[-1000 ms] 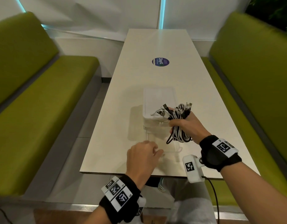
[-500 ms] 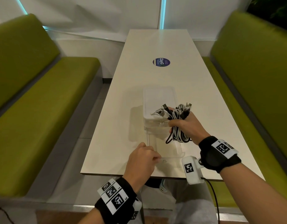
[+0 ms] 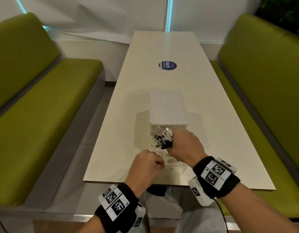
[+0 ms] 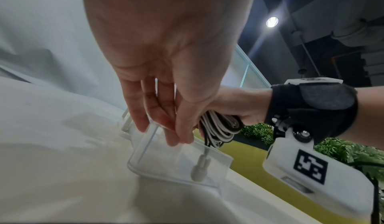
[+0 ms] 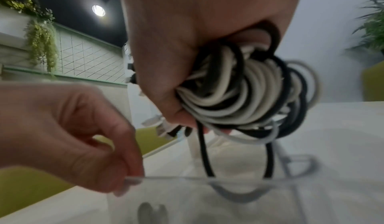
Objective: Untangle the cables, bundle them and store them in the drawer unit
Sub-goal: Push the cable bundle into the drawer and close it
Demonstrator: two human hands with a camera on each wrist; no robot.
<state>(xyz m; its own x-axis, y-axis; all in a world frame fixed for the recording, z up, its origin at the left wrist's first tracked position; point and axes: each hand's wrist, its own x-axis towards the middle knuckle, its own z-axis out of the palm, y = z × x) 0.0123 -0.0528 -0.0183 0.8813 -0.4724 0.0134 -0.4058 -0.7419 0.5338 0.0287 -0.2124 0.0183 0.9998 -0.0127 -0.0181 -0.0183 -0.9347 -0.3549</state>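
Note:
A white drawer unit [image 3: 168,108] stands mid-table, its clear drawer [image 4: 176,163] pulled out toward me. My left hand [image 3: 155,163] pinches the drawer's front rim [image 5: 187,177], just above the small knob [image 4: 199,168]. My right hand [image 3: 170,143] grips a coiled bundle of white and black cables [image 5: 239,92] and holds it over the open drawer. Loose loops hang down into the drawer, and the plugs [image 3: 164,138] stick out toward the unit. The right hand hides most of the drawer in the head view.
The long white table [image 3: 162,78] carries a round blue sticker [image 3: 167,65] farther back. Green benches [image 3: 44,106] run along both sides. The near table edge lies just below my wrists.
My right hand has swung the cable bundle down and toward me, over the open drawer. The left hand stays on the drawer front, which has come out a little farther.

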